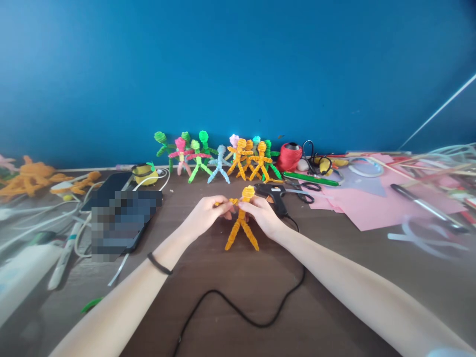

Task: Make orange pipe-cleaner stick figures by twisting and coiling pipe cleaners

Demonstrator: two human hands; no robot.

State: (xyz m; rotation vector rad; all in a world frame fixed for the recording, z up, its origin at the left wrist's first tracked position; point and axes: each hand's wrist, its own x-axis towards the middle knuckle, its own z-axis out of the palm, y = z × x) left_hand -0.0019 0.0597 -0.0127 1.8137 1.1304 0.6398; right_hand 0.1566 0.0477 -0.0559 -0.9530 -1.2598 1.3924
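Note:
An orange pipe-cleaner figure (242,218) stands upright over the dark table, its two legs spread and its round head on top. My left hand (213,212) pinches the figure's arm on the left side. Around its chest and other arm, my right hand (261,213) is closed, fingers partly hidden behind the figure. Just behind my right hand lies a black glue gun (273,192). A row of similar figures in green, pink, blue and orange, among them a light blue one (219,164), leans by the blue wall.
A black cord (238,313) winds across the front of the table. At left are a phone (145,223), white cables and a marker (65,258). Pink paper (366,210), a pen (427,206) and red thread (289,157) are at right.

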